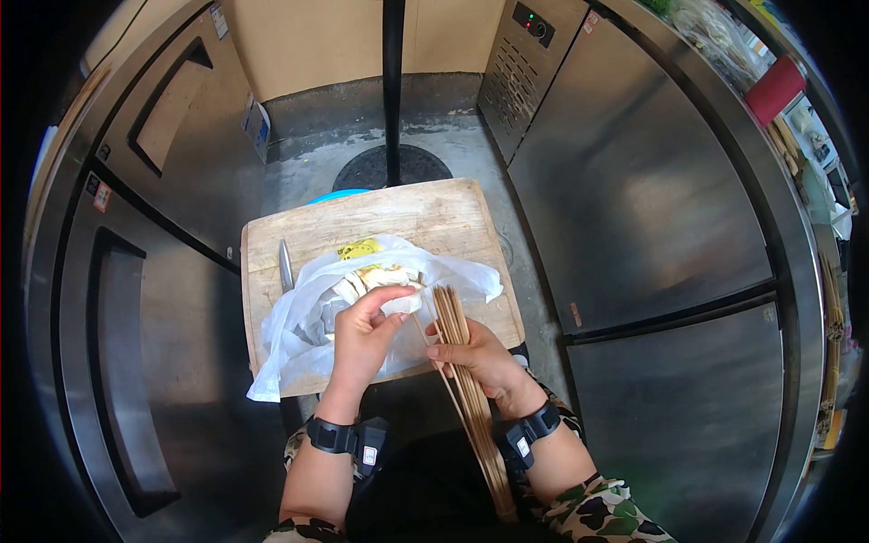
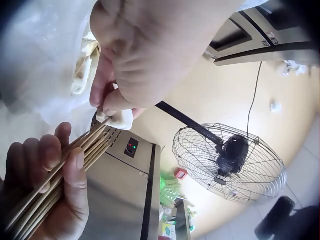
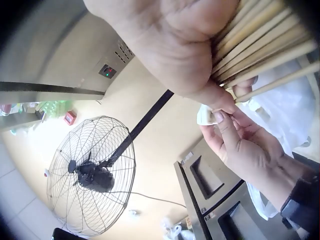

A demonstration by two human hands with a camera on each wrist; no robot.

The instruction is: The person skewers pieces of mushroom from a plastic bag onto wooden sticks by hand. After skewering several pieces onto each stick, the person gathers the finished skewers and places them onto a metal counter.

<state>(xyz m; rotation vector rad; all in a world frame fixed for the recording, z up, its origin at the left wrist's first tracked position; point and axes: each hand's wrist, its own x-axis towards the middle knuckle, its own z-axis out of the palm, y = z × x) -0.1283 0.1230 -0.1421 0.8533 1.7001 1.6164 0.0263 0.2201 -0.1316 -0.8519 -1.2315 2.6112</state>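
Observation:
The left hand [image 1: 364, 337] pinches a pale white piece [image 1: 405, 302] between thumb and fingers, above an open plastic bag [image 1: 312, 281] holding more white pieces [image 1: 358, 284]. A bundle of thin wooden sticks [image 1: 466, 389] is gripped by the right hand [image 1: 484, 362]. One stick [image 1: 445, 378] stands apart from the bundle, its upper end close to the pinched piece. In the left wrist view the white piece [image 2: 120, 119] is at the stick tips; whether a stick has entered it cannot be told. The right wrist view shows the piece [image 3: 205, 115] between the fingertips.
Under the bag lies a wooden board [image 1: 416, 208], with a knife [image 1: 286, 264] at its left and a yellow item [image 1: 358, 248] by the bag. Steel cabinets [image 1: 652, 199] stand on both sides. A black pole [image 1: 393, 90] rises behind; a wire fan [image 2: 230, 162] shows in the wrist views.

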